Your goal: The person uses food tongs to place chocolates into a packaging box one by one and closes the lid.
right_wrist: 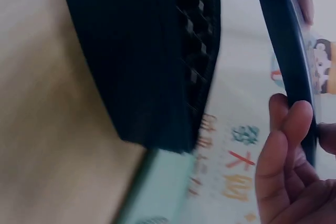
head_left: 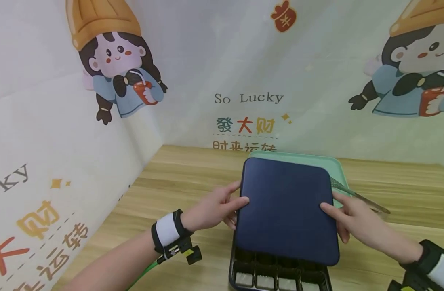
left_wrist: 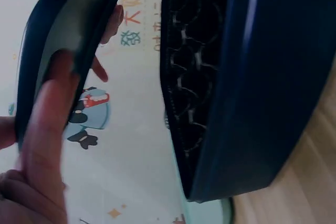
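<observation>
A dark navy rectangular lid (head_left: 287, 210) hangs tilted between my two hands in the head view. My left hand (head_left: 214, 208) grips its left edge, thumb on top and fingers beneath. On the opposite edge, my right hand (head_left: 361, 222) pinches it the same way. Below stands a deep dark box (head_left: 232, 268), partly hidden by the lid. Its near compartments show pale whitish pieces (head_left: 265, 281). Both wrist views show a gap between the lid (left_wrist: 73, 14) and the box (right_wrist: 126, 51), whose upper part is divided into many small cells.
Behind the lid lies a mint-green tray (head_left: 339, 171), mostly covered from view. A utensil with a perforated head and long handle (head_left: 367, 201) lies across its right edge. The wooden table (head_left: 185, 169) meets a printed cloth backdrop (head_left: 192, 60) at the back and left.
</observation>
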The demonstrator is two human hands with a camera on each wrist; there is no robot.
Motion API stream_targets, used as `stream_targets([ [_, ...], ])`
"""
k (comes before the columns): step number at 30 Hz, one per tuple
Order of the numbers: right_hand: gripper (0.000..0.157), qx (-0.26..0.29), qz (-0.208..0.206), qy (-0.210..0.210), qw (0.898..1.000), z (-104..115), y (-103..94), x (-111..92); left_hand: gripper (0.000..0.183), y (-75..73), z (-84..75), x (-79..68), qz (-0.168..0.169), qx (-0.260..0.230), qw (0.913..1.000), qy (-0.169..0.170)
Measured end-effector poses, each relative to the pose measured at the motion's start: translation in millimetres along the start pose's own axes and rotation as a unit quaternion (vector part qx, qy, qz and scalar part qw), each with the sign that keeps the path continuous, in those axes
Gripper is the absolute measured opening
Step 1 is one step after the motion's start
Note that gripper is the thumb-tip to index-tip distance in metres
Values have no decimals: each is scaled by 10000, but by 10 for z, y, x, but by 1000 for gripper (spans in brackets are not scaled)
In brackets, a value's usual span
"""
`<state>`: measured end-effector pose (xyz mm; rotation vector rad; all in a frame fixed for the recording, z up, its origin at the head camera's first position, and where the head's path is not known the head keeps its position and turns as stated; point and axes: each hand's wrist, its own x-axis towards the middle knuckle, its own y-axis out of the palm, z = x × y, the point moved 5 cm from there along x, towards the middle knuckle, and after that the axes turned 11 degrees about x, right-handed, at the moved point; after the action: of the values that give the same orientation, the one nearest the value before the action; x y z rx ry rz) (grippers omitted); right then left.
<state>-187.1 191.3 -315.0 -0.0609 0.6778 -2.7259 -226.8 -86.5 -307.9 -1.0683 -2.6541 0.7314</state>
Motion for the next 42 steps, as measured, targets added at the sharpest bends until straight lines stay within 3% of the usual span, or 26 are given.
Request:
stream_targets([
  [4,70,758,701,470,9935,-193,228,5,56,113,177,-72,644,-16,9966,-512],
  [8,72,938,916,664,9891,-295,377,-16,55,215,281,-174,1044,-52,9930,-558],
  [12,69,1026,955,507,9888,-308,449,-22,53,292,350,-254,1269,-257,9899,-581],
  [22,67,1137,1269,610,9835,-361,537,-42,62,400,461,-366,1187,-323,9877,-961],
  [34,65,1221,1265,450,9834,-450,529,-50,68,464,496,-371,1180,-504,9866,-1009],
  [38,61,1468,1678,502,9735,-561,535,-113,71,489,494,-405,1240,-614,9839,-1132],
  [42,58,1748,2451,849,9498,-726,565,-279,80,571,504,-482,1695,-691,9749,-1271],
])
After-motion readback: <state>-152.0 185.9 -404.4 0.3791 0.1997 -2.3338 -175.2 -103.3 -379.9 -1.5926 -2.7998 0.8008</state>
